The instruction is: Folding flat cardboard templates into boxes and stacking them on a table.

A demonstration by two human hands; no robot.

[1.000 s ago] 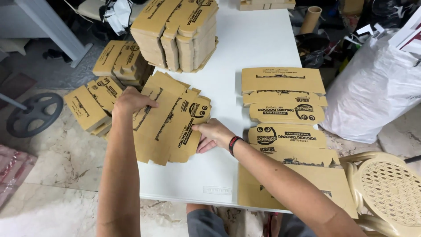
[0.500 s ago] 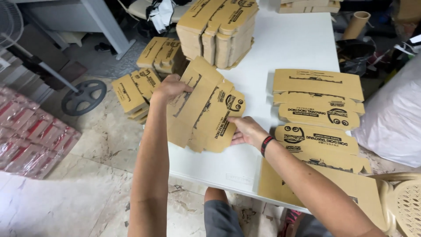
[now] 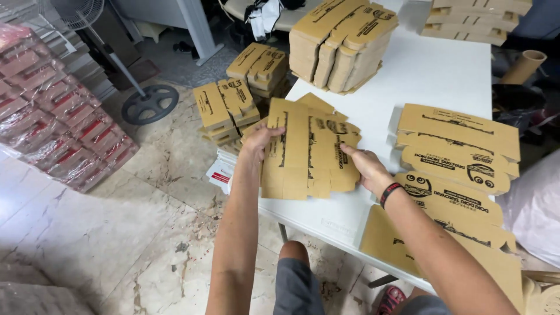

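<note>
A small sheaf of flat brown cardboard box blanks (image 3: 306, 151) with black print lies at the left edge of the white table (image 3: 431, 76). My left hand (image 3: 261, 142) grips its left side, fingers curled over the edge. Its right side is pinched by my right hand (image 3: 366, 166), which wears a dark wristband. The blanks are squared up, long sides running away from me, and overhang the table's edge slightly.
More flat printed blanks (image 3: 455, 151) lie fanned at the right of the table. Stacks of folded cardboard (image 3: 341, 41) stand at the table's far end and on the floor (image 3: 230, 105). A fan base (image 3: 150, 104) and wrapped red packs (image 3: 64, 128) are left.
The sheaf has turned from slanted to nearly straight between my hands. My view has shifted left, showing more floor and the red packs.
</note>
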